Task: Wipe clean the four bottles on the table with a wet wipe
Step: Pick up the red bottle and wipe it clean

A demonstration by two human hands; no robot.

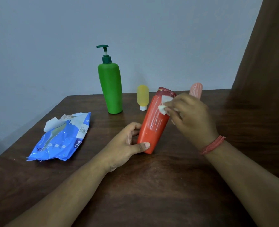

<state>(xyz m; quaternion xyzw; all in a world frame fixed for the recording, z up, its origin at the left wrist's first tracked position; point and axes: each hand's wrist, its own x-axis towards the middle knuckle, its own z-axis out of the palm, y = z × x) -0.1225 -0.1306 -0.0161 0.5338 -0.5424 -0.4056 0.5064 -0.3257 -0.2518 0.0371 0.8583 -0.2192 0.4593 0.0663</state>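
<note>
My left hand (125,145) grips the lower end of an orange-red bottle (153,125), which leans to the right with its dark red cap up. My right hand (191,115) presses a small white wet wipe (164,104) against the bottle's upper part, just below the cap. Wet streaks shine on the bottle's side. Behind it stand a tall green pump bottle (111,87), a small yellow bottle (142,97) resting on its white cap, and a pink bottle (196,90) partly hidden by my right hand.
A blue pack of wet wipes (61,140) lies on the left of the dark wooden table (152,185), with a white wipe poking out of its opening. A brown curtain (263,79) hangs at the right. A grey wall is behind the table.
</note>
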